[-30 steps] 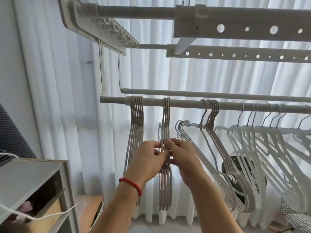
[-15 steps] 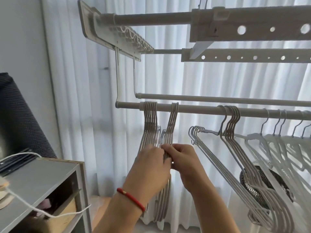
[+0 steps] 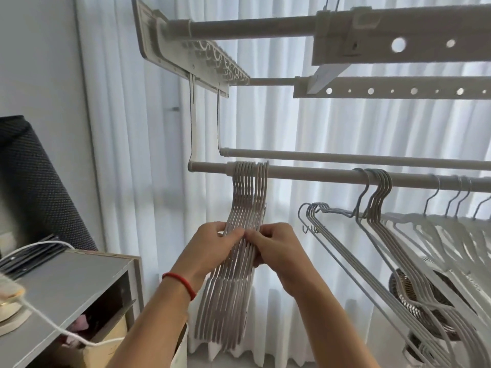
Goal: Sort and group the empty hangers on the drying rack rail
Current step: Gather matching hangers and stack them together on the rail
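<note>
The bundle of beige hangers point(image 3: 240, 251) hangs from the rail point(image 3: 313, 174) near its left end, its long axis running from the hooks at twelve o'clock down to about seven o'clock. Both hands meet at mid-height on the bundle. The left hand point(image 3: 212, 248) pinches it from nine o'clock and the right hand point(image 3: 276, 248) from three o'clock, each grip pressed together on the wires, forearms rising from below.
</note>
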